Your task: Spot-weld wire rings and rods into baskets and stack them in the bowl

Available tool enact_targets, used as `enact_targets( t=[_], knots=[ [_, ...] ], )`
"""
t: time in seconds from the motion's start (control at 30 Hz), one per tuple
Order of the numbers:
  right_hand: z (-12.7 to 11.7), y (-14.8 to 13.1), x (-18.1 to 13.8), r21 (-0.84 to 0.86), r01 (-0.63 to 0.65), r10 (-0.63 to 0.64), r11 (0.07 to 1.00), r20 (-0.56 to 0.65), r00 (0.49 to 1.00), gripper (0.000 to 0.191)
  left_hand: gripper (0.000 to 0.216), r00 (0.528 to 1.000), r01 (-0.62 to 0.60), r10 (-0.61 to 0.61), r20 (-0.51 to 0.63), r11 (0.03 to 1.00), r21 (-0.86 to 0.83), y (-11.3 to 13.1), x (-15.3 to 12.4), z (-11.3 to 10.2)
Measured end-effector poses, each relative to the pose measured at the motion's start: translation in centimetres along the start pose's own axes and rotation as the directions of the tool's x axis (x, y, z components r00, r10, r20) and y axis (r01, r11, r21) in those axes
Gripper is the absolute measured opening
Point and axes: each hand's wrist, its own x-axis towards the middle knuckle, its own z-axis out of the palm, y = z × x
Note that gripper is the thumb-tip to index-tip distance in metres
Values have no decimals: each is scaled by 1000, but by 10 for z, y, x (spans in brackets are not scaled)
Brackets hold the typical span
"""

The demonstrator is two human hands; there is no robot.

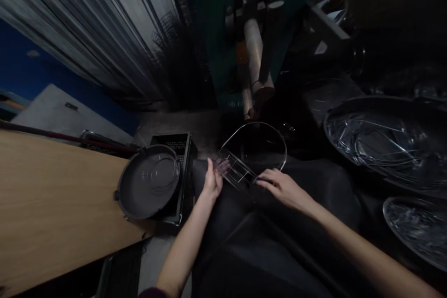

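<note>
A thin wire frame (240,176) with crossing bars, its shape blurred, lies over my dark-clad lap. From it, or just behind it, rises a large wire hoop (285,151); I cannot tell whether the two are joined. My right hand (277,187) has its thumb and fingers closed at the frame's right end. At the other end is my left hand (213,179), its thumb raised apart and its fingers stretched out and smeared by motion, against or close to the wires.
To the left, a round dark pan (139,191) holding a wire ring stands on a black crate (186,177), beside a wooden board (52,205). Ahead is a green machine with a metal cylinder (254,51). Wire pieces fill a large basin (377,144) and a smaller one (419,228) at right.
</note>
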Motion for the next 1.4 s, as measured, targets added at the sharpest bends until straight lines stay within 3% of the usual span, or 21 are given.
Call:
enact_targets(
  t=[0.03, 0.1, 0.17, 0.23, 0.3, 0.33, 0.37, 0.43, 0.47, 0.53, 0.63, 0.73, 0.8, 0.93, 0.97, 1.0, 1.07, 1.13, 1.2, 1.3, 1.4],
  knots=[
    [5, 4, -6, -81, 47, -47, 996, 7, 999, 23, 53, 997, 82, -81, 16, 994, -75, 5, 4, 6],
    [8, 12, -20, -213, 74, -80, 974, -18, 997, 21, 43, 992, 119, -123, -17, 977, -177, 11, 10, 19],
    [-6, 21, -37, -249, 45, -76, 968, -117, 990, 25, 34, 996, 50, -64, -64, 977, -206, 12, 11, 32],
    [-38, 38, -62, -232, -29, -53, 972, -339, 939, 27, 32, 992, -91, 74, -103, 981, -172, 7, 11, 42],
    [-81, 68, -94, -198, -209, 35, 958, -640, 768, 19, 35, 961, -248, 231, -149, 963, -104, 0, 9, 50],
    [-103, 87, -110, -152, -371, 113, 916, -790, 602, 18, 37, 939, -314, 298, -172, 947, -70, -3, 8, 54],
    [-123, 108, -125, -68, -515, 215, 855, -856, 470, 23, 38, 915, -369, 355, -190, 928, -42, -5, 8, 57],
    [-151, 152, -148, 115, -672, 413, 731, -859, 302, 32, 39, 871, -457, 445, -211, 889, -10, -7, 7, 65],
    [-159, 173, -155, 176, -725, 510, 666, -817, 270, 37, 39, 852, -491, 479, -212, 871, -5, -7, 7, 68],
    [-162, 206, -162, 200, -796, 636, 571, -721, 275, 44, 38, 830, -534, 523, -196, 846, -2, -6, 6, 75],
    [-155, 230, -162, 141, -813, 647, 565, -687, 330, 43, 38, 820, -557, 550, -158, 830, -7, -4, 7, 80],
    [-154, 228, -165, 162, -808, 638, 567, -707, 306, 37, 39, 808, -577, 571, -148, 816, -3, -3, 9, 79],
    [-156, 218, -168, 186, -804, 609, 564, -752, 252, 33, 39, 796, -593, 587, -147, 805, 8, -1, 11, 76],
    [-148, 171, -154, 272, -683, 429, 678, -901, 67, 34, 38, 762, -634, 631, -145, 773, 33, 4, 14, 71],
    [-141, 155, -144, 300, -601, 425, 741, -903, 73, 33, 38, 753, -645, 642, -144, 764, 36, 5, 14, 71],
    [-131, 140, -131, 318, -507, 435, 801, -891, 129, 33, 38, 744, -654, 652, -146, 755, 40, 7, 14, 72],
    [-109, 115, -105, 318, -343, 435, 884, -830, 350, 36, 39, 730, -666, 665, -157, 744, 54, 10, 14, 72],
    [-88, 104, -87, 120, -311, 288, 943, -764, 578, 41, 38, 722, -672, 671, -168, 738, 64, 12, 14, 72],
    [-72, 109, -82, -188, -316, 103, 930, -691, 715, 45, 37, 725, -670, 669, -164, 740, 55, 13, 14, 70],
    [-67, 126, -91, -472, -348, -34, 810, -630, 776, 41, 36, 727, -673, 669, -155, 739, 30, 16, 16, 65],
    [-76, 126, -89, -488, -359, -41, 795, -635, 772, 37, 36, 720, -679, 674, -165, 734, 35, 18, 18, 61]
  ],
)
